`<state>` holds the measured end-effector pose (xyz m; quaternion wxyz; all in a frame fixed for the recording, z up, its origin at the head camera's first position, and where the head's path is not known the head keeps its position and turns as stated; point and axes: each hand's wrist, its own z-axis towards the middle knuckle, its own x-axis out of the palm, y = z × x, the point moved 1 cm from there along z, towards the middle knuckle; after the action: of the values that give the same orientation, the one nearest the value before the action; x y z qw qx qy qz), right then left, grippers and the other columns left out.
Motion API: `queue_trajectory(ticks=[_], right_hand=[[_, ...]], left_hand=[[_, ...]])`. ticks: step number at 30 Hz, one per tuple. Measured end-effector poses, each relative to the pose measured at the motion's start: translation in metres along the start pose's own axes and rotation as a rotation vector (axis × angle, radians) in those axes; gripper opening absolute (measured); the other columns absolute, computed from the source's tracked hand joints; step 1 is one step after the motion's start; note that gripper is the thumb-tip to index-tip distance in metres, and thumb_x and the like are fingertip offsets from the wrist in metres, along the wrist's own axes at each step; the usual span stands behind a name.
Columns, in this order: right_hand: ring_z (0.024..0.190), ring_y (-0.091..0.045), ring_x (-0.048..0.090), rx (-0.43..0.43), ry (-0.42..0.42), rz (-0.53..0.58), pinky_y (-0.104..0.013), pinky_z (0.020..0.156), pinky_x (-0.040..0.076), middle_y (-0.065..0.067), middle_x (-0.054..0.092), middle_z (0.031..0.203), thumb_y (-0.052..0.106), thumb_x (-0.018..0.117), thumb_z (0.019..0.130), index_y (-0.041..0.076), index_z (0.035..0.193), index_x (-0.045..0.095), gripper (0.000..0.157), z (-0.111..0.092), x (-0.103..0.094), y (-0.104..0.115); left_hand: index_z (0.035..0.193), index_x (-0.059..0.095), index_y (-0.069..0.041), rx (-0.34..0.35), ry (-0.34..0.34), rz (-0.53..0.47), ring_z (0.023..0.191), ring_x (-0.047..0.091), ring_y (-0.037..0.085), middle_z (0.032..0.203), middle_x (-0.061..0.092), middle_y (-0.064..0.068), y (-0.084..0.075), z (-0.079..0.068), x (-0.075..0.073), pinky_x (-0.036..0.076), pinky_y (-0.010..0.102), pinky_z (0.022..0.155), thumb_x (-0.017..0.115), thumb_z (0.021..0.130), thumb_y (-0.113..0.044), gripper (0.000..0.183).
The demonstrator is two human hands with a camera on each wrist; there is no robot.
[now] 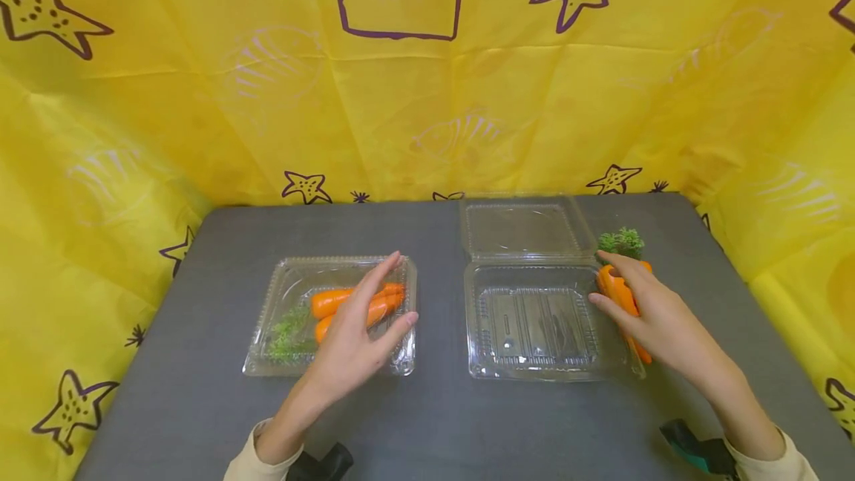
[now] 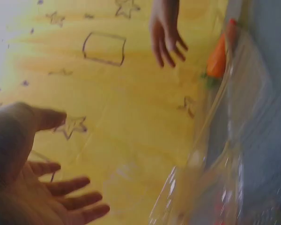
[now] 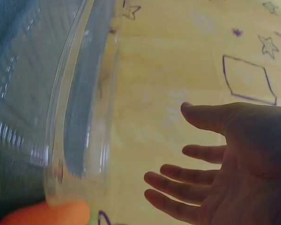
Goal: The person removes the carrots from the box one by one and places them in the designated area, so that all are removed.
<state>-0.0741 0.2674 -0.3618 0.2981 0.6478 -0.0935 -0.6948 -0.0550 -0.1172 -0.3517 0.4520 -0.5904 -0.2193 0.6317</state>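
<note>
On the left of the table lies a clear plastic clamshell box [image 1: 262,318], apparently closed, with orange carrots [image 1: 329,301] and green leafy tops [image 1: 289,334] inside. My left hand [image 1: 350,347] is over its right half, fingers spread and holding nothing. A second clamshell box [image 1: 534,373] stands open with its lid [image 1: 517,228] folded back. Beside its right wall lie more carrots [image 1: 616,288] with green tops [image 1: 623,241]. Above these carrots, partly covering them, is my right hand [image 1: 657,318], fingers apart and nothing in its grasp. Both palms also appear empty in the wrist views.
A grey table [image 1: 441,421] carries the boxes. Yellow cloth [image 1: 401,117] with starfish and fish drawings encloses its back and both sides. A dark strap piece [image 1: 698,451] shows at the right wrist, and another [image 1: 323,464] at the left.
</note>
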Motion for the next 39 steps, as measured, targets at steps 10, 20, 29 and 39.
queue_trajectory(ticks=[10, 20, 29, 39], right_hand=[[0.126, -0.037, 0.049, -0.12, -0.014, 0.008, -0.059, 0.098, 0.047, -0.017, 0.046, 0.143, 0.025, 0.068, 0.093, 0.005, 0.146, 0.041, 0.063, 0.019, 0.022, 0.02], [0.128, -0.033, 0.049, -0.187, -0.073, 0.085, -0.056, 0.099, 0.048, -0.014, 0.046, 0.145, 0.016, 0.07, 0.092, 0.006, 0.147, 0.041, 0.063, 0.031, 0.04, 0.041], [0.129, -0.031, 0.05, -0.211, -0.005, 0.131, -0.052, 0.102, 0.049, -0.01, 0.04, 0.15, 0.024, 0.067, 0.094, 0.01, 0.149, 0.039, 0.063, 0.041, 0.06, 0.063], [0.122, -0.03, 0.056, -0.238, 0.087, 0.226, -0.044, 0.102, 0.051, -0.005, 0.037, 0.153, 0.031, 0.065, 0.096, 0.012, 0.15, 0.038, 0.063, 0.043, 0.079, 0.084]], left_hand=[[0.15, 0.039, -0.02, 0.099, -0.189, -0.029, 0.132, 0.047, 0.021, 0.145, 0.05, 0.0, 0.031, -0.017, -0.051, 0.037, 0.028, 0.113, 0.074, 0.084, 0.002, 0.078], [0.143, 0.047, -0.006, -0.141, -0.452, -0.273, 0.123, 0.052, 0.016, 0.136, 0.054, 0.012, 0.07, -0.03, -0.097, 0.044, 0.015, 0.102, 0.057, 0.094, 0.006, 0.051], [0.142, 0.047, -0.004, -0.266, -0.607, -0.569, 0.118, 0.057, 0.014, 0.131, 0.058, 0.006, 0.106, -0.048, -0.105, 0.05, 0.015, 0.094, 0.054, 0.097, 0.002, 0.046], [0.154, 0.015, 0.003, 0.134, -0.171, -0.949, 0.134, 0.046, 0.025, 0.151, 0.04, 0.017, 0.155, -0.065, -0.116, 0.047, 0.029, 0.106, 0.023, 0.102, 0.009, 0.052]])
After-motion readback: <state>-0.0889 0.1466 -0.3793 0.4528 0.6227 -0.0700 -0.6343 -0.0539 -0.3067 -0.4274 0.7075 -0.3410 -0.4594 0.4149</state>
